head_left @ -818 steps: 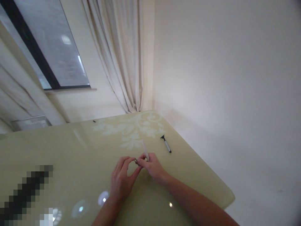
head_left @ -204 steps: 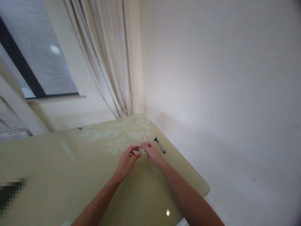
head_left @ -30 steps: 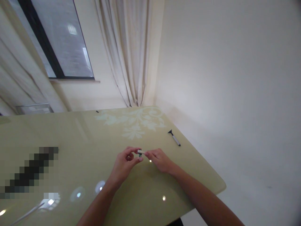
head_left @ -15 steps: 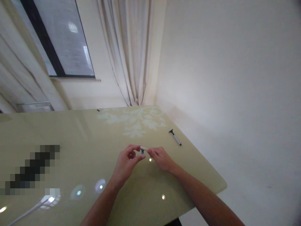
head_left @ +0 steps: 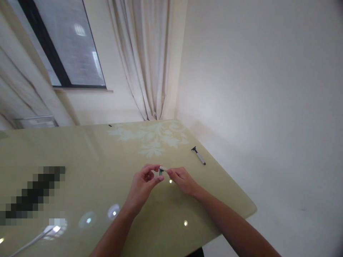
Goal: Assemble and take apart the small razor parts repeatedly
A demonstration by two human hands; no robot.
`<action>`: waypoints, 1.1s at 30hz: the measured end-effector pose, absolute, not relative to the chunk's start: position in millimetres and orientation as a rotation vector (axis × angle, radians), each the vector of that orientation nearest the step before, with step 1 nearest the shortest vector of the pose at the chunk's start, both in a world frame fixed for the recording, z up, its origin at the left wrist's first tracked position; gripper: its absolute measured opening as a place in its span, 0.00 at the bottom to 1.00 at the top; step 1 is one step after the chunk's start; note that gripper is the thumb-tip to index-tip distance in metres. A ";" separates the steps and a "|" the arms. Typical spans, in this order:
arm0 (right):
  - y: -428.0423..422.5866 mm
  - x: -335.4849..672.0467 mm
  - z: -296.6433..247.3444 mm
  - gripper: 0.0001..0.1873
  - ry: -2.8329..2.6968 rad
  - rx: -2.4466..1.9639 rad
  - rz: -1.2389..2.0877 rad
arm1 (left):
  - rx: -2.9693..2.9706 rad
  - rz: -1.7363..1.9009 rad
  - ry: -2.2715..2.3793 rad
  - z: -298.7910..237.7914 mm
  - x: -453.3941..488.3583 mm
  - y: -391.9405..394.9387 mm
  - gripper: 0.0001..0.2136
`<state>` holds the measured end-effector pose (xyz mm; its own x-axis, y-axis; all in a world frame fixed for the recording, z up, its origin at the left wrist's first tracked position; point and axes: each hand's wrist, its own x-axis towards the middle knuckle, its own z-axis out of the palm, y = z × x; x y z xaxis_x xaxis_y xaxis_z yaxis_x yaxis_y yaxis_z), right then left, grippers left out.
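Just above the table, my left hand [head_left: 144, 182] pinches a small dark piece with a green strip [head_left: 160, 172] between thumb and index finger. It looks like a razor head, but it is too small to be sure. My right hand [head_left: 182, 180] is closed around one end of a pale, thin stick-like piece [head_left: 163, 168]. The far end of this piece meets the dark one at my left fingertips; whether they are joined I cannot tell. Beyond my right hand, a razor [head_left: 198, 156] with a grey handle and black head lies on the table.
The glossy pale-green table [head_left: 88, 164] has a rounded right corner beside a white wall [head_left: 254, 89]. A blurred dark object [head_left: 34, 192] and a white cable [head_left: 29, 244] are on the left. A tiny dark item [head_left: 110, 125] lies near the back edge, before the curtain [head_left: 150, 64].
The dark green piece has turned slightly in my left fingers, showing more of its green side. The pale piece tilts a little more. The whole view has shifted slightly.
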<state>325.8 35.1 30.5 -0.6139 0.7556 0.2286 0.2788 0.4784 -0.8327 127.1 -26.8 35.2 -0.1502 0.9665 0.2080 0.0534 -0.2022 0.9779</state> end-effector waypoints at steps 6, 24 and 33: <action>33.4 323.0 28.7 0.34 -2.198 -0.822 1.023 | 1.416 1.359 1.253 31.8 134.4 -28.0 0.14; 33.9 325.7 33.1 0.33 -2.156 -0.851 1.031 | 1.318 1.458 1.253 35.9 130.0 -28.6 0.16; 34.4 326.3 32.2 0.34 -2.161 -0.861 1.023 | 1.280 1.433 1.246 36.2 129.4 -30.0 0.16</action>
